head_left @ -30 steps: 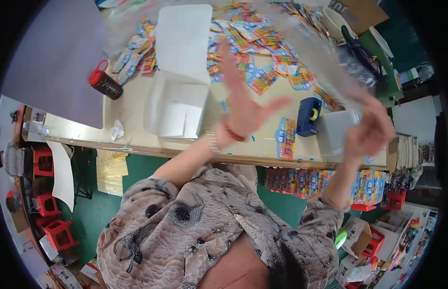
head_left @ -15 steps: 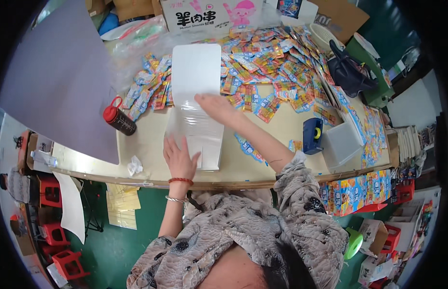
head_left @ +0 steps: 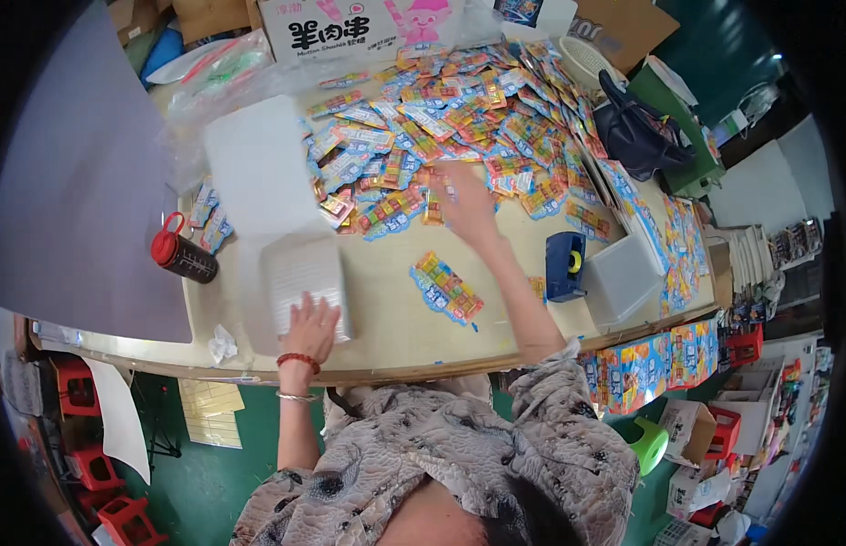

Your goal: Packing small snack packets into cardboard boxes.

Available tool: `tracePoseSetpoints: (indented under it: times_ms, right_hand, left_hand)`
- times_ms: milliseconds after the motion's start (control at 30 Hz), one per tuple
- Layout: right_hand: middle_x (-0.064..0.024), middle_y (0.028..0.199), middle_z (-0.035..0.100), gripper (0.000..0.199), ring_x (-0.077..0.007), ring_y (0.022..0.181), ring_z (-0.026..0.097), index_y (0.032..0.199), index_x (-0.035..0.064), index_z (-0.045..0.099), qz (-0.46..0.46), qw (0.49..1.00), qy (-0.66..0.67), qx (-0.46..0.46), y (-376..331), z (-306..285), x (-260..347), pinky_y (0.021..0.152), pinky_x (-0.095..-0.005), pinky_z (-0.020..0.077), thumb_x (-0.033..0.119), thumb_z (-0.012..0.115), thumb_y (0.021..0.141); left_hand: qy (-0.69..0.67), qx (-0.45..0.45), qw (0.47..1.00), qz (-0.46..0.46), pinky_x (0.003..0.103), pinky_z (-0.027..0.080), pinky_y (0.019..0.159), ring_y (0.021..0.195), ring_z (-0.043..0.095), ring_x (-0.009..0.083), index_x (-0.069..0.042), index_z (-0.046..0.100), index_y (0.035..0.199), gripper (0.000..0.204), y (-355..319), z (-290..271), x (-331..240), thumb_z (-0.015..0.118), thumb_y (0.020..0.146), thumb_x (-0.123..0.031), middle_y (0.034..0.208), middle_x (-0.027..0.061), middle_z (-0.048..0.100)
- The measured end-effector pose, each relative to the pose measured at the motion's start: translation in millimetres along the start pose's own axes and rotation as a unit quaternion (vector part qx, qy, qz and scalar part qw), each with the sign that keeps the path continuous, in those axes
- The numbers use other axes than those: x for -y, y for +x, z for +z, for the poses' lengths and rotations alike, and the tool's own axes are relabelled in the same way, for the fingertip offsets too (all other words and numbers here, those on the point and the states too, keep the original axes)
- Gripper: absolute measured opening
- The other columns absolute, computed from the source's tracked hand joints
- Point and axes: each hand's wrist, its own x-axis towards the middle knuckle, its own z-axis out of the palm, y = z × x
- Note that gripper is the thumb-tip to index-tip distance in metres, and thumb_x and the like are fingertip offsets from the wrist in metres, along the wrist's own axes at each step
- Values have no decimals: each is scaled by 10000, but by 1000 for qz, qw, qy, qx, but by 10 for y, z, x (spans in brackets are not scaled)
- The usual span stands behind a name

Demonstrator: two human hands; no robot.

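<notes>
A white open-lidded box (head_left: 304,264) lies on the table left of the middle, its long flap (head_left: 257,150) stretched out behind it, blurred. My left hand (head_left: 311,332) rests on the box's near end with fingers spread, holding nothing that I can see. At the near edge of a heap of colourful flat candy packets (head_left: 441,114) is my right hand (head_left: 464,202), smeared by motion. Its fingers are over the packets, and I cannot tell whether it grips one. A single packet (head_left: 446,288) lies apart, nearer me, beneath the right forearm's left side.
A dark bottle with a red cap (head_left: 183,251) and a crumpled tissue (head_left: 222,344) are on the left, beside a large grey sheet (head_left: 86,182). On the right are a blue tape dispenser (head_left: 565,267) and a clear plastic bin (head_left: 620,280). A printed carton (head_left: 359,27) stands behind the heap.
The white box has shifted left and turned. My right hand has left the box for the packet heap at the right; my left hand has stayed with the box. The view has shifted slightly.
</notes>
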Motion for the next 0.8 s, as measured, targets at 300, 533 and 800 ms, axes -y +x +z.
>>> tracePoseSetpoints:
  times_ms: [300, 533, 800]
  right_hand:
    - [-254, 1350, 378, 777, -414, 1255, 396, 1351, -25, 368, 186, 972, -142, -12, 154, -290, -1932, 1033, -471, 333, 467, 645, 817]
    - [-264, 1342, 412, 737, -406, 1261, 387, 1314, -14, 450, 289, 949, -123, -19, 754, -480, -3000, 1042, -469, 317, 554, 542, 854]
    - [-264, 1329, 417, 742, -424, 1238, 391, 1333, -6, 431, 285, 939, -156, -114, 1378, -222, -3083, 1017, -495, 336, 590, 459, 891]
  left_hand:
    - [-284, -349, 892, -48, 400, 415, 961, 1129, 532, 297, -41, 528, 1241, 333, -23, -780, -702, 533, 916, -115, 1183, 152, 576]
    - [-513, -395, 761, 37, 421, 388, 975, 1136, 481, 355, -28, 483, 1242, 418, 2279, -766, -1344, 607, 860, -143, 1214, 194, 506]
    - [-258, -465, 846, -46, 534, 335, 1000, 1211, 400, 437, -86, 427, 1337, 597, 4325, -1148, -830, 594, 844, -378, 1345, 244, 405]
